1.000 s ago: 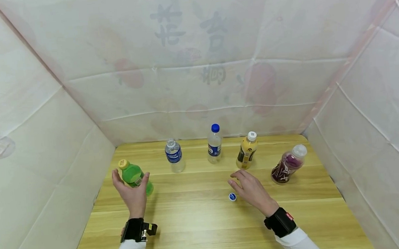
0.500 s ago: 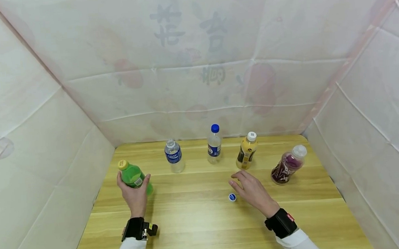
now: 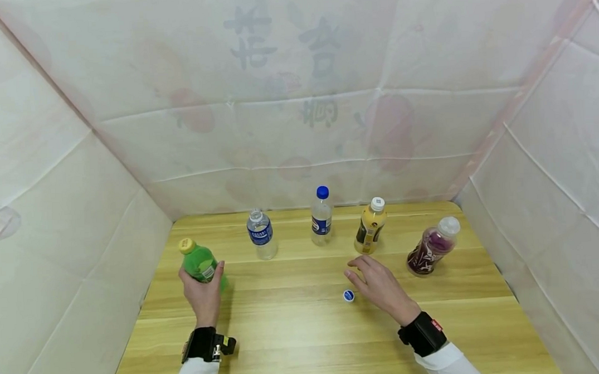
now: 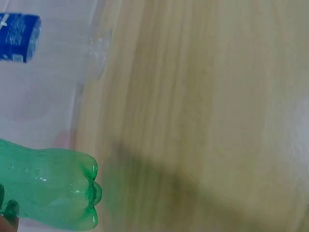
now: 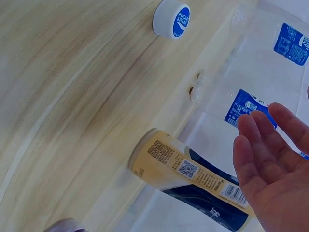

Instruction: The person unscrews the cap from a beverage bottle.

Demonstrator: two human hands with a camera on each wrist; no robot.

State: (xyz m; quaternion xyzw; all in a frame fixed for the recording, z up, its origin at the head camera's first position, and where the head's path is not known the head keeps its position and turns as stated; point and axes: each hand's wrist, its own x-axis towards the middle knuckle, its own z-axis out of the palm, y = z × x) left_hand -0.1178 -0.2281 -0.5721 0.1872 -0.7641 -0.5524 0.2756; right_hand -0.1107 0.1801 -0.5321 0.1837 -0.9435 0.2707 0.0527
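Observation:
At the table's left side my left hand (image 3: 202,300) grips a green plastic bottle (image 3: 201,262) with a yellow cap, thumb on its right side and fingers round its left. The bottle's lobed base (image 4: 91,191) shows close over the wood in the left wrist view. My right hand (image 3: 381,289) holds nothing; its fingers are loosely bent, as the right wrist view shows. A small white bottle cap (image 3: 349,296) with a blue top lies just left of its thumb. Beyond those fingertips stands a yellow bottle (image 3: 370,228) with a white cap.
Along the back of the wooden table (image 3: 286,344) stand an uncapped clear bottle (image 3: 262,236) with a blue label and a clear bottle (image 3: 322,225) with a blue cap. A dark purple bottle (image 3: 430,251) stands at right. Pale cloth walls (image 3: 297,142) enclose the table.
My left hand has gone from spread fingers beside the green bottle to a grip round it, and the bottle has shifted slightly upward in view. The right hand stays in place.

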